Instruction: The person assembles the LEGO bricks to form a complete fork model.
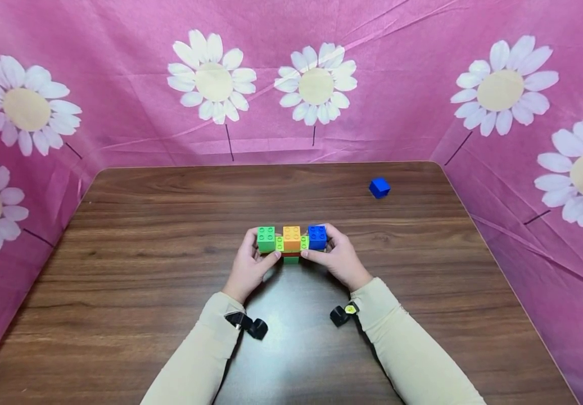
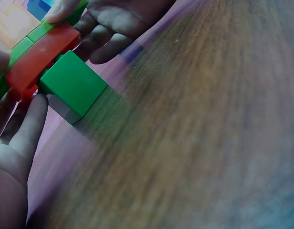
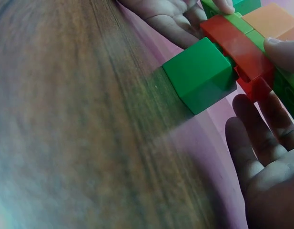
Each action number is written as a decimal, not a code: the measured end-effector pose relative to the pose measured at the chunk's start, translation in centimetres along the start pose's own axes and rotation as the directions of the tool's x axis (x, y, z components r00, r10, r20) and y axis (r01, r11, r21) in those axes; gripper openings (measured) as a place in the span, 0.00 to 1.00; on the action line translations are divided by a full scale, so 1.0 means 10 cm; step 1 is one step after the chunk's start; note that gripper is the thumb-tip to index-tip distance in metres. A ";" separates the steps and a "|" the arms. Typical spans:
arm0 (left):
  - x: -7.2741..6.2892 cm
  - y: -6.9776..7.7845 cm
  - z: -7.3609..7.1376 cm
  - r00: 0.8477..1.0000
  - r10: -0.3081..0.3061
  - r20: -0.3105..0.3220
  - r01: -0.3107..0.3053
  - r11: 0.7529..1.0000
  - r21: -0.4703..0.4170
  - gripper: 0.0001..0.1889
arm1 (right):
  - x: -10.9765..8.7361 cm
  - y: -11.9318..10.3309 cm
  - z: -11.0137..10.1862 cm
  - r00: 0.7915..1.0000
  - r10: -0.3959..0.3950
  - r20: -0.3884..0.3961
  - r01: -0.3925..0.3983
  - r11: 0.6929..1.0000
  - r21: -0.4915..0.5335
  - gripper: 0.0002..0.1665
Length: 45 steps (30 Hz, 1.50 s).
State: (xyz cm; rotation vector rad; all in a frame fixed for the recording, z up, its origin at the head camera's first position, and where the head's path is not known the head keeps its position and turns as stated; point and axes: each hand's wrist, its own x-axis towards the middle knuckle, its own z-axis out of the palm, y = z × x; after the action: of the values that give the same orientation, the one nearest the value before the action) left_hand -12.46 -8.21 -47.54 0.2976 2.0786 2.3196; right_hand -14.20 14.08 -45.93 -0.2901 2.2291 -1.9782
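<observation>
Both hands hold a toy-brick build at the middle of the table. Its base is a green block (image 2: 74,83), with a red brick (image 3: 239,45) above it. Over the red lies a lime-green layer (image 1: 279,244). On top stand a green block (image 1: 266,239), an orange block (image 1: 292,237) in the middle and a blue block (image 1: 317,237). My left hand (image 1: 251,264) grips the left end, thumb on the near side. The right hand (image 1: 339,256) grips the right end likewise. Whether the base touches the table is hard to tell.
A loose blue block (image 1: 379,188) lies toward the back right of the brown wooden table (image 1: 134,236). Pink cloth (image 1: 266,140) printed with white flowers stands around the back and sides. A small black camera (image 1: 257,328) sits by the left wrist, another (image 1: 339,316) by the right.
</observation>
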 end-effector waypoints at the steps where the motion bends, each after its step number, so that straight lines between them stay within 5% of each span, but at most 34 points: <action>1: 0.00 0.00 0.00 1.000 0.002 0.001 -0.002 1.000 -0.003 0.26 | 0.00 0.00 0.00 1.000 -0.002 0.002 0.002 1.000 0.000 0.29; 20: 0.00 0.02 -0.01 1.000 -0.014 0.019 0.014 1.000 0.011 0.25 | -0.01 -0.01 -0.02 0.999 -0.002 0.048 0.004 0.999 -0.041 0.25; 38: 0.06 0.10 -0.04 0.992 -0.125 0.027 0.116 0.971 0.209 0.22 | 0.01 -0.02 -0.04 0.998 -0.031 0.061 0.041 0.983 -0.179 0.23; 45: 0.04 0.11 -0.02 0.986 -0.159 0.043 0.150 0.976 0.159 0.22 | -0.01 -0.02 -0.03 0.997 -0.039 0.061 0.054 0.962 -0.266 0.23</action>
State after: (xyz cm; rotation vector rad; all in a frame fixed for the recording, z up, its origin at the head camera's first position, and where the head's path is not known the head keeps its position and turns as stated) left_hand -12.78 -8.49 -46.41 0.1915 2.1755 2.0451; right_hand -14.17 14.40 -45.75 -0.4259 2.4744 -1.6634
